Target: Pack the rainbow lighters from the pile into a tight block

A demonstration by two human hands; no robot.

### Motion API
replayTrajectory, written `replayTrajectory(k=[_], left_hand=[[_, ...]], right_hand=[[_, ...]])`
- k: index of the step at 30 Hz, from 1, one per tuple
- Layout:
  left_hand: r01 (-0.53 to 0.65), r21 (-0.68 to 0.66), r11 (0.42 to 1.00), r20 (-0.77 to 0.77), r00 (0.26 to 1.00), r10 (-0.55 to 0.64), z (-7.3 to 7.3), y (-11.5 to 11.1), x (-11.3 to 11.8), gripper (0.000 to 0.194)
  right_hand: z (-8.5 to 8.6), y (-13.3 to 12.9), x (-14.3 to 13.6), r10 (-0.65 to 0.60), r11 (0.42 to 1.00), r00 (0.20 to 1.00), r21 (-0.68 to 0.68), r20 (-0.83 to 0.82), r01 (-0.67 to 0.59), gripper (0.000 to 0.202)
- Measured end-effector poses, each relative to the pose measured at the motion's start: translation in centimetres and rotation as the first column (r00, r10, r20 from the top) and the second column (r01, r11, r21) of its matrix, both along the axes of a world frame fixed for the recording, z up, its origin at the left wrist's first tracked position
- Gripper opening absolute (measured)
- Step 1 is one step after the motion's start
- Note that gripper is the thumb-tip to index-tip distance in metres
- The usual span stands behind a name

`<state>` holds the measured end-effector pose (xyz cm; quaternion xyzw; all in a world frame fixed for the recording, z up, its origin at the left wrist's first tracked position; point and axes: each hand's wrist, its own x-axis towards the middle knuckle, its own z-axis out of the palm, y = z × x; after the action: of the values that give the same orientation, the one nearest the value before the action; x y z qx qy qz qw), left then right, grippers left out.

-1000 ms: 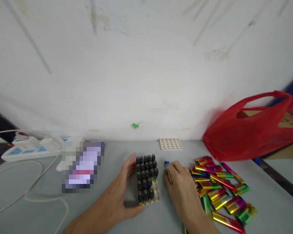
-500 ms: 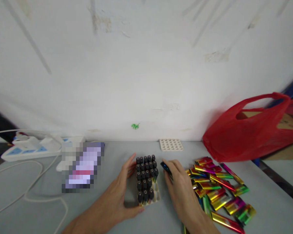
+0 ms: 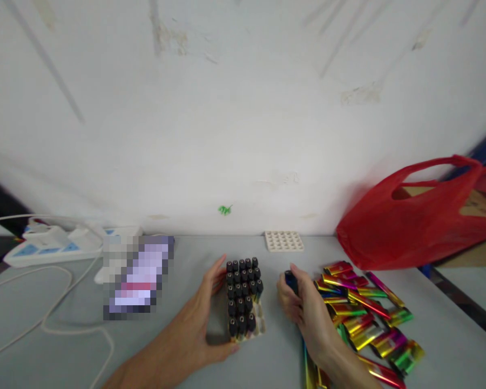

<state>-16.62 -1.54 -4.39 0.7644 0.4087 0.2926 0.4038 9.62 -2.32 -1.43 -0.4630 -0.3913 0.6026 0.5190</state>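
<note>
A pale tray [image 3: 260, 319] stands upright items with black tops [image 3: 241, 292] in rows; several slots at its near right hold nothing. My left hand [image 3: 202, 313] curves round the tray's left side, fingers at the back and thumb at the front corner. To the right of the tray, my right hand [image 3: 303, 305] is closed on a black-topped item [image 3: 291, 281], whose lower part is hidden by the fingers. Beside that hand lies a pile of shiny multicoloured items [image 3: 364, 319], partly behind my forearm.
A second pale tray [image 3: 284, 241] lies near the wall. At the right is a red bag [image 3: 405, 227] with a cardboard box. A phone [image 3: 140, 275], a white power strip [image 3: 56, 248] and cables [image 3: 68, 330] lie at the left.
My right hand has moved slightly right, away from the tray, and turned, so that the black-topped item in it now stands more upright. My left hand has stayed in place.
</note>
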Motion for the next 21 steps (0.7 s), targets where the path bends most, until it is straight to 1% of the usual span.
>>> replayTrajectory(k=[2,3,7,11,16,18,21], left_hand=[[-0.002,0.005,1.0,0.005,1.0,0.002,0.0,0.0,0.0,0.142],[-0.001,0.009,1.0,0.011,1.0,0.001,0.0,0.0,0.0,0.142],[0.013,0.016,1.0,0.022,1.0,-0.013,0.0,0.1,0.1,0.141],[0.024,0.002,1.0,0.031,0.999,-0.024,0.3,0.1,0.2,0.139],[0.017,-0.004,1.0,0.016,1.0,-0.017,0.3,0.0,0.1,0.142],[0.013,-0.002,1.0,0.0,1.0,-0.013,0.1,0.0,0.0,0.14],[0.011,0.008,1.0,0.001,1.0,-0.011,-0.1,0.0,-0.1,0.138]], right_hand=[[0.2,-0.1,0.0,-0.005,0.997,0.991,-0.075,-0.132,-0.005,0.058],[0.4,-0.2,-0.1,-0.009,0.996,0.984,-0.091,-0.18,-0.008,0.057],[0.7,-0.6,-0.5,-0.007,0.995,0.967,-0.098,-0.253,-0.019,0.056],[0.7,-0.7,-0.7,-0.001,0.994,0.969,-0.107,-0.248,-0.026,0.06],[0.5,-0.4,-0.7,0.058,0.995,0.974,-0.065,-0.218,-0.074,0.066],[0.4,-0.3,-0.9,0.024,0.998,0.98,-0.052,-0.2,-0.035,0.064],[0.5,-0.5,-1.3,-0.103,0.995,0.988,-0.014,-0.119,0.102,0.056]])
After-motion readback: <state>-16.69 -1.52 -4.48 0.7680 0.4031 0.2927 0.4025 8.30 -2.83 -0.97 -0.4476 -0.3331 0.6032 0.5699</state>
